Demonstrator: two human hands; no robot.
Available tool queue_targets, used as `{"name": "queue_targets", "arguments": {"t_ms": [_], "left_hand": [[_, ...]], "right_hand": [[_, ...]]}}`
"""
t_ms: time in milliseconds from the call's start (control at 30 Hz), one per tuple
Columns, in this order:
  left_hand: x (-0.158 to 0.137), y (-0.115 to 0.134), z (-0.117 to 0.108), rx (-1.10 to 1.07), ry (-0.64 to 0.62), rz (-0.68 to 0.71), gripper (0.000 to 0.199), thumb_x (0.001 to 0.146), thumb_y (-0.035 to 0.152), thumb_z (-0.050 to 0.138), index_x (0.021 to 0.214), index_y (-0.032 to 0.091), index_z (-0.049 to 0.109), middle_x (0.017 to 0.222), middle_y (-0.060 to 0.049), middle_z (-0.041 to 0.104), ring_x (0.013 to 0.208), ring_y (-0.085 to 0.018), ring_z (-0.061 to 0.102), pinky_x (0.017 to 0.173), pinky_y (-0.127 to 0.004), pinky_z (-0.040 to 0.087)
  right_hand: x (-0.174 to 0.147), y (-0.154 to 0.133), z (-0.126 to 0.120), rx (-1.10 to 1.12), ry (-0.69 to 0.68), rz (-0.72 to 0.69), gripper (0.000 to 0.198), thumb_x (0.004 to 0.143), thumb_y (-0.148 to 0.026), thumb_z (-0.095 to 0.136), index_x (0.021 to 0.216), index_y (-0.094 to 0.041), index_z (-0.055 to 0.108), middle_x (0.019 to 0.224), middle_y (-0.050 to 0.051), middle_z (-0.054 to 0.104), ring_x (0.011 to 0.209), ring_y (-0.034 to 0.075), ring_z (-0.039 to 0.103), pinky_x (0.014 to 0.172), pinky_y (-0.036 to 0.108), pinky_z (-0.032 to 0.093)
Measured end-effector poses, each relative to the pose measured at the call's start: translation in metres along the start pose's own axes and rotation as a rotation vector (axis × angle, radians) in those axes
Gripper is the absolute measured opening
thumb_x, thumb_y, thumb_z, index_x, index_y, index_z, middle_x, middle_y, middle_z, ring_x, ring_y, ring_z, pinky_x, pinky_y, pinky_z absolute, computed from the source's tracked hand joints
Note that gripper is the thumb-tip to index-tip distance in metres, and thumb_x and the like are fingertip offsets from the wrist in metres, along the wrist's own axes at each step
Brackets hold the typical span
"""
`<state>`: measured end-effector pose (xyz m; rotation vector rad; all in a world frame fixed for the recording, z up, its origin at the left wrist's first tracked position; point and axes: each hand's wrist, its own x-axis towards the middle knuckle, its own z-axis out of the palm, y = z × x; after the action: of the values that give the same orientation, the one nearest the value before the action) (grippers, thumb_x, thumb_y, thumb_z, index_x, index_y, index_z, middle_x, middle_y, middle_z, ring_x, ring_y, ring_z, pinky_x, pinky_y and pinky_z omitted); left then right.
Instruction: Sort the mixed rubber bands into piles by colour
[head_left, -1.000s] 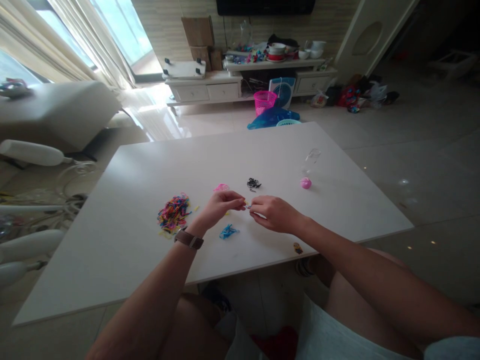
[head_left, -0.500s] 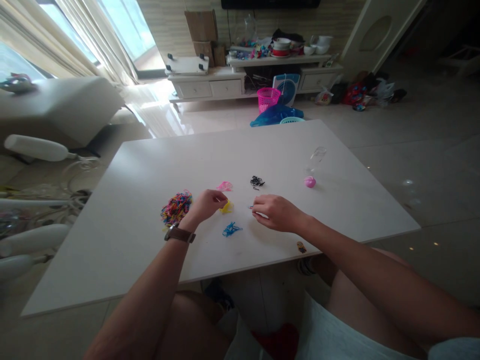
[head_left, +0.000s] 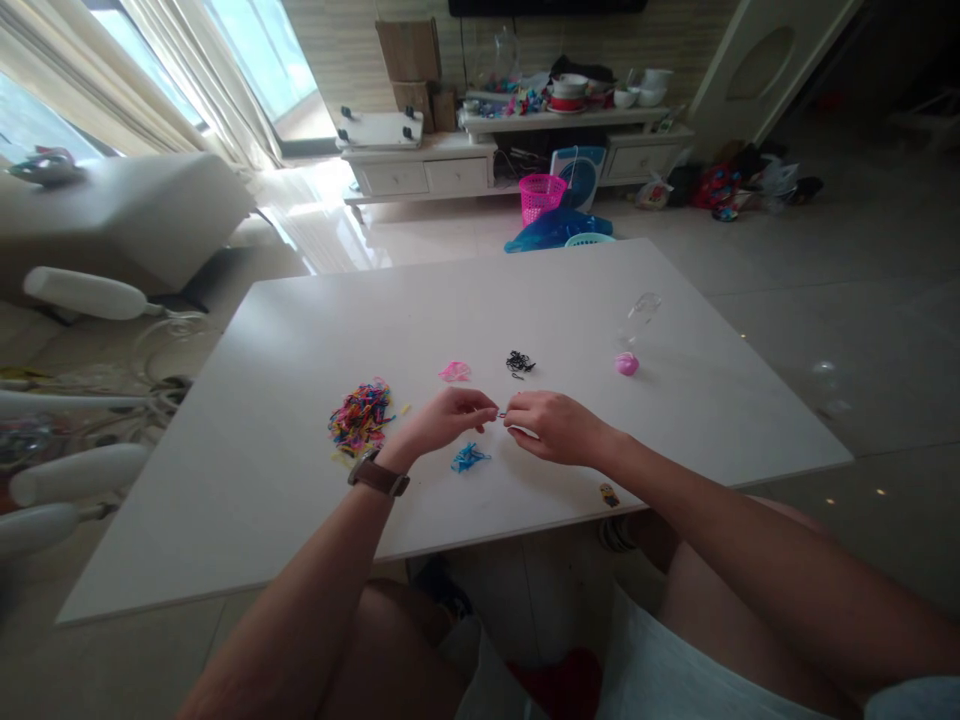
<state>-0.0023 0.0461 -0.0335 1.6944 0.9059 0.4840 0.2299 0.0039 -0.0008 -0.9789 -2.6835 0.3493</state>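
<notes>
The left hand and right hand meet tip to tip, just above the white bench, whose top is flat, smooth and faintly glossy. The right fingers are drawn together in a pinch on a tiny, slim bit that sticks out toward the left hand; it is too small to make out its material or form. The left fingers are narrow, their tips right at the bit, but whether they grip anything I cannot tell.

Near the hands lie loose heaps of thin, curly pieces: a pink heap, airy and tangled; a black heap, wiry and loop-like; and a blue heap, spiky and strip-like. Left of the left hand sits the mixed heap, larger and denser, many-coloured. To the right are a rounded, shiny pink lump and, just behind it, a clear, see-through container. A small yellow-and-dark figure lies by the near edge. A brown strap circles the left wrist.
</notes>
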Motion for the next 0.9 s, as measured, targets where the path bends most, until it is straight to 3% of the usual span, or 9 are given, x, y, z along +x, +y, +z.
{"name": "queue_targets", "arguments": {"t_ms": [300, 567, 733, 900], "left_hand": [[0.005, 0.006, 0.001, -0.023, 0.024, 0.024, 0.023, 0.082, 0.037, 0.071, 0.083, 0.014, 0.075, 0.07, -0.004, 0.068, 0.068, -0.015, 0.061, 0.067, -0.026, 0.047], [-0.013, 0.006, -0.013, 0.151, 0.115, -0.088, 0.026, 0.083, 0.039, 0.067, 0.082, 0.015, 0.076, 0.07, -0.005, 0.069, 0.066, -0.016, 0.06, 0.062, -0.026, 0.046], [-0.029, 0.002, -0.018, 0.43, 0.027, -0.202, 0.017, 0.078, 0.032, 0.068, 0.073, 0.019, 0.077, 0.067, -0.004, 0.072, 0.062, -0.017, 0.062, 0.06, -0.027, 0.044], [-0.03, -0.006, -0.016, 0.551, -0.072, -0.258, 0.009, 0.071, 0.021, 0.068, 0.067, 0.021, 0.077, 0.067, -0.004, 0.072, 0.062, -0.018, 0.063, 0.062, -0.027, 0.044]], "right_hand": [[0.001, 0.0, -0.001, -0.016, -0.018, 0.012, 0.017, 0.095, -0.018, 0.053, 0.095, -0.017, 0.07, 0.094, 0.007, 0.068, 0.084, 0.019, 0.06, 0.075, 0.031, 0.041], [-0.011, 0.004, -0.003, 0.0, 0.012, 0.058, 0.02, 0.097, -0.018, 0.051, 0.094, -0.017, 0.071, 0.093, 0.008, 0.07, 0.088, 0.02, 0.063, 0.08, 0.032, 0.045], [-0.023, 0.013, -0.008, 0.029, -0.023, 0.128, 0.017, 0.096, -0.02, 0.054, 0.098, -0.017, 0.071, 0.099, 0.008, 0.071, 0.092, 0.021, 0.064, 0.082, 0.033, 0.047], [-0.029, 0.026, -0.007, 0.005, -0.122, 0.246, 0.016, 0.094, -0.021, 0.057, 0.101, -0.017, 0.07, 0.101, 0.009, 0.07, 0.096, 0.023, 0.064, 0.082, 0.034, 0.048]]}}
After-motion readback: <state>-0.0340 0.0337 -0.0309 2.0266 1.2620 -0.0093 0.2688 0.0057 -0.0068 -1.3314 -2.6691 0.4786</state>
